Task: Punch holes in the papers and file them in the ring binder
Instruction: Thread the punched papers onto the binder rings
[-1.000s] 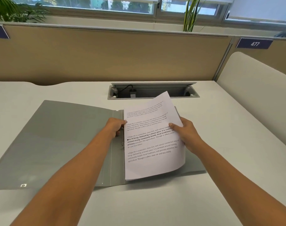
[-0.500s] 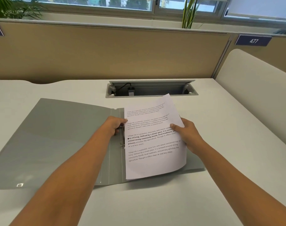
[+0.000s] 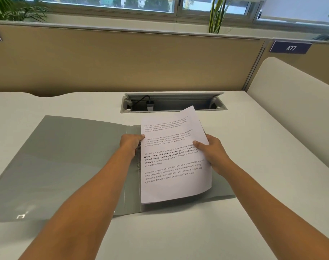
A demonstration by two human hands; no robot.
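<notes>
A grey ring binder (image 3: 70,162) lies open on the white desk. A stack of printed white papers (image 3: 173,171) rests tilted over its right half, with a punched hole showing at the left edge. My left hand (image 3: 131,143) pinches the papers' left edge at the upper ring. My right hand (image 3: 210,152) grips the papers' right edge, thumb on top. A lower metal ring (image 3: 139,165) shows just left of the sheets. The upper ring is hidden by my left hand.
An open cable tray (image 3: 174,104) with a plug sits in the desk behind the binder. A beige partition (image 3: 122,62) closes the back, and a white divider (image 3: 295,109) stands on the right. White desk surface (image 3: 178,231) lies in front.
The papers have sunk slightly lower and flatter toward the binder's right half. Both hands keep their hold in nearly the same places.
</notes>
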